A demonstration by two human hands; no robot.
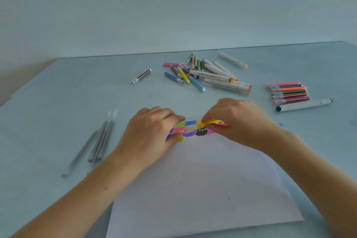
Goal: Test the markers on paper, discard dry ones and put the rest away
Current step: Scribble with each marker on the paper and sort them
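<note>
Beyond the hands, at the far middle of the table [58,91], lies a loose heap of markers [204,72], thin coloured ones tangled with thick white ones. One brown marker [141,76] lies alone to its left, and one white marker [232,60] lies apart at the far right of the heap. At right, a tidy row [288,92] of thin markers lies side by side, with a long white marker [304,104] just near of it. At left lie a few grey pens [96,145], blurred.

Near the person, a white sheet [202,189] lies flat, its far edge covered in colour swatches and curled up off the table. The left hand [148,135] pinches that coloured edge at its left end, fingers curled over it. The right hand [237,121] pinches the right end, thumb under and fingers on top. Neither hand holds a marker; all lie far of or beside the hands.

The tabletop is pale blue-grey, meeting a plain pale wall [173,6] behind.
</note>
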